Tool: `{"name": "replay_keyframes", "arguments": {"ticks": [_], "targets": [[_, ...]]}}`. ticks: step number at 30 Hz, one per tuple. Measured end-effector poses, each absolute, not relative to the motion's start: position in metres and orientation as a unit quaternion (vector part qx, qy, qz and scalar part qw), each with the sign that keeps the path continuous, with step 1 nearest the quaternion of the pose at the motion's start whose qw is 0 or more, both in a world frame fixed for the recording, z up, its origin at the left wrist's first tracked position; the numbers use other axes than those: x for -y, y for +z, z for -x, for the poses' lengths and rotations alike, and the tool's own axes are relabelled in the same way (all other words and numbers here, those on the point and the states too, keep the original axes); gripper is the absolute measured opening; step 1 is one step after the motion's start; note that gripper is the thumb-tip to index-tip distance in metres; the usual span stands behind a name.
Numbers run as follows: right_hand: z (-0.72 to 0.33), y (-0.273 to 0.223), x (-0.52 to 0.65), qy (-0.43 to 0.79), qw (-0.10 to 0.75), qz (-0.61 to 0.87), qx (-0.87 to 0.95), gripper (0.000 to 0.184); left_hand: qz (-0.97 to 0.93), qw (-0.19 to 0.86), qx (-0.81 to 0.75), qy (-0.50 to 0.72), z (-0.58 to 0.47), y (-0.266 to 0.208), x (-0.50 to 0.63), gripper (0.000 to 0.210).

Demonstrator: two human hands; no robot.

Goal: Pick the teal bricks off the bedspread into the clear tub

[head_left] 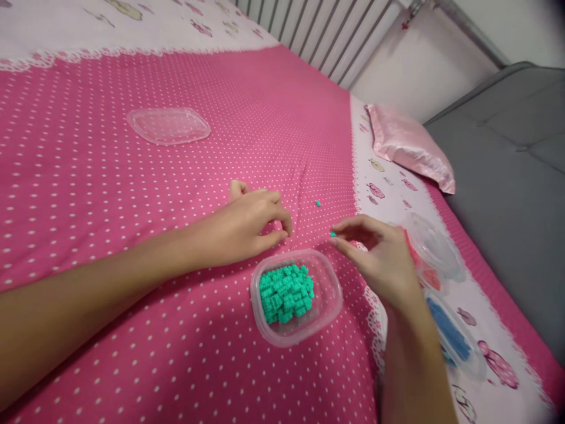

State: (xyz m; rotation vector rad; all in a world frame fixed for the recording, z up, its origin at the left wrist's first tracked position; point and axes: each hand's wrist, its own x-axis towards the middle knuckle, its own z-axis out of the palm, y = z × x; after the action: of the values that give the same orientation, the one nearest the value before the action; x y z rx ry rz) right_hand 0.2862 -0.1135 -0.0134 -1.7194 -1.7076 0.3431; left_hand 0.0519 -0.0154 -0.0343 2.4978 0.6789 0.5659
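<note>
A clear plastic container (pixel 326 297) holds a heap of small green building bricks (pixel 286 294), gathered toward its left side. Just right of its far rim, my right hand (pixel 382 253) pinches a tiny green brick (pixel 332 234) between thumb and fingertips. Beyond the container's left rim is my left hand (pixel 258 221), fingers curled and the thumb meeting the index fingertip. Whether anything sits in that pinch cannot be made out. One loose green brick (pixel 318 203) lies on the pink dotted bedsheet (pixel 176 330), beyond both hands.
A clear lid (pixel 170 125) lies on the bedsheet at upper left. Past my right forearm stand clear containers with red pieces (pixel 431 277) and blue pieces (pixel 452 333), partly hidden. A pink pillow (pixel 410 144) rests near the grey headboard (pixel 507 147); a radiator (pixel 318 29) lines the wall.
</note>
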Motion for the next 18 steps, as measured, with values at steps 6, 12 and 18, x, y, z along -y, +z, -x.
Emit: {"name": "replay_keyframes", "arguments": {"ticks": [6, 12, 18], "targets": [[-0.223, 0.023, 0.148, 0.143, 0.246, 0.576, 0.766, 0.019, -0.916, 0.244, -0.250, 0.197, -0.052, -0.032, 0.015, 0.021], [-0.214, 0.005, 0.148, 0.112, 0.144, 0.602, 0.777, 0.021, -0.916, 0.251, -0.253, 0.186, -0.052, -0.029, 0.016, 0.023], [-0.211, 0.002, 0.147, 0.080, 0.114, 0.628, 0.766, 0.023, -0.915, 0.252, -0.249, 0.194, -0.052, -0.030, 0.016, 0.021]]}}
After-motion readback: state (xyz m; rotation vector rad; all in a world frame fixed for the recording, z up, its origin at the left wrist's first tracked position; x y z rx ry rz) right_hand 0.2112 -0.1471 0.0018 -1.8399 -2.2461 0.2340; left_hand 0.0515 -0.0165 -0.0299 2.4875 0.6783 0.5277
